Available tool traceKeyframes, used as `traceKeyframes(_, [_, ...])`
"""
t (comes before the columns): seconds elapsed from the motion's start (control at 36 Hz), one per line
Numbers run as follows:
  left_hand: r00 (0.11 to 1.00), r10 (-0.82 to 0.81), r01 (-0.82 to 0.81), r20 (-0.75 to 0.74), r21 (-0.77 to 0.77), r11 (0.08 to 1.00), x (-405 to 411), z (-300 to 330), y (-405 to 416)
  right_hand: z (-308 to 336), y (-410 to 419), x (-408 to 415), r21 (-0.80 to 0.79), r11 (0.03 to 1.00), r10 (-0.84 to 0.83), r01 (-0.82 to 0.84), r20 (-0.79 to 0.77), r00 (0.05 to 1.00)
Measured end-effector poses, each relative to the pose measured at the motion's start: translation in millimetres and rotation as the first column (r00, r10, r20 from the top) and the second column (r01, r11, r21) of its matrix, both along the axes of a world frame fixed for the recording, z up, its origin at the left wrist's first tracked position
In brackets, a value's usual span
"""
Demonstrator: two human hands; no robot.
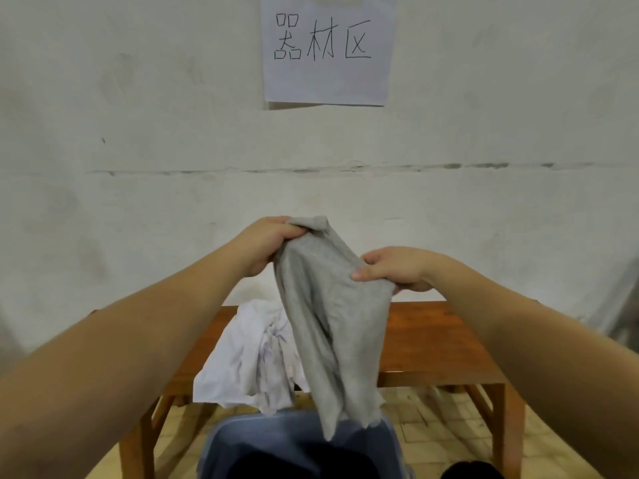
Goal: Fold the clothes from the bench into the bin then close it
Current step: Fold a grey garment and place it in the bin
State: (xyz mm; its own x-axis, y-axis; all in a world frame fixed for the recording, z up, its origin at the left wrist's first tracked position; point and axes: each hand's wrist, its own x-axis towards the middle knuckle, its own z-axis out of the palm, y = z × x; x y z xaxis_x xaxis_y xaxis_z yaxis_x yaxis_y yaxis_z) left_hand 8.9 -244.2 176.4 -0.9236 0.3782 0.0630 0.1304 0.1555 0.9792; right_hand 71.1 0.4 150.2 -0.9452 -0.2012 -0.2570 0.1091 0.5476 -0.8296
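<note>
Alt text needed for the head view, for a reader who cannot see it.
Both hands, left and right, hold up a grey garment over an open blue bin. A white garment lies crumpled on the wooden bench behind.

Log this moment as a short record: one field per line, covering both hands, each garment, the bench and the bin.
left hand: grips the top of the grey garment
right hand: pinches the grey garment's edge, lower than the left
grey garment: held up in the air, hanging crumpled, lower end over the bin
white garment: unfolded heap on the bench, drooping over the front edge
bench: wooden, against the wall
bin: blue, open, in front of the bench; something dark inside
</note>
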Motion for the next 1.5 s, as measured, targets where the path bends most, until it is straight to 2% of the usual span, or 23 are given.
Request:
traceKeyframes(0.08, [1.000, 0.021, -0.021, 0.015, 0.019, 1.000, -5, -1, -9, -15, 7, 5, 0.072, 0.994, 0.073, -0.079, 0.085, 0.994])
traceKeyframes(0.25, [0.994, 0.084, -0.089, 0.064, 0.069, 0.994, -9, -6, -21, -26, 13, 22, 0.311, 0.939, 0.114, -0.148, 0.123, 0.986])
traceKeyframes(0.39, [0.973, 0.163, -0.187, 0.163, 0.148, 0.971, -16, -9, -38, -5, 23, 34, 0.350, 0.922, 0.127, -0.169, 0.140, 0.982])
traceKeyframes(0.53, [0.943, 0.231, -0.278, 0.239, 0.185, 0.943, -21, -12, -55, 29, 21, 40, 0.114, 0.980, 0.153, -0.164, 0.101, 0.983])
traceKeyframes(0.64, [0.934, 0.284, -0.315, 0.216, 0.124, 0.941, -24, -18, -58, 65, -1, 45, 0.065, 0.994, 0.091, -0.084, -0.110, 0.990])
traceKeyframes(0.69, [0.934, 0.296, -0.316, 0.201, 0.077, 0.945, -24, -21, -54, 76, -16, 42, -0.057, 0.998, -0.005, -0.008, -0.222, 0.975])
traceKeyframes(0.86, [0.966, 0.250, -0.237, 0.067, -0.160, 0.958, -17, -28, -40, 98, -58, 28, -0.426, 0.902, -0.237, 0.065, -0.365, 0.900])
traceKeyframes(0.92, [0.973, 0.233, -0.227, 0.011, -0.185, 0.956, -13, -25, -34, 108, -68, 26, -0.533, 0.844, -0.292, 0.056, -0.369, 0.882])
traceKeyframes(0.97, [0.969, 0.239, -0.245, -0.054, -0.130, 0.961, -3, -17, -32, 115, -76, 23, -0.605, 0.795, -0.324, 0.038, -0.372, 0.870])
traceKeyframes(1.03, [0.965, 0.255, -0.256, -0.060, -0.007, 0.967, 11, -7, -29, 119, -82, 20, -0.638, 0.769, -0.349, 0.032, -0.378, 0.858])
traceKeyframes(1.11, [0.966, 0.257, -0.259, 0.029, 0.134, 0.957, 39, 5, -30, 121, -87, 17, -0.661, 0.750, -0.378, 0.029, -0.392, 0.839])
traceKeyframes(1.25, [0.964, 0.240, -0.243, 0.110, 0.011, 0.970, 71, -6, -33, 124, -91, 13, -0.701, 0.713, -0.416, 0.016, -0.405, 0.814])
traceKeyframes(1.33, [0.955, 0.026, -0.011, 0.296, -0.052, 0.999, 73, -24, -32, 123, -89, 12, -0.706, 0.709, -0.424, 0.015, -0.409, 0.808])
traceKeyframes(1.39, [0.925, -0.102, 0.119, 0.366, -0.024, 0.993, 70, -34, -29, 122, -86, 11, -0.706, 0.708, -0.430, 0.020, -0.409, 0.804])
traceKeyframes(1.5, [0.945, -0.054, 0.071, 0.324, -0.041, 0.997, 57, -46, -27, 123, -77, 13, -0.732, 0.681, -0.457, 0.021, -0.404, 0.792])
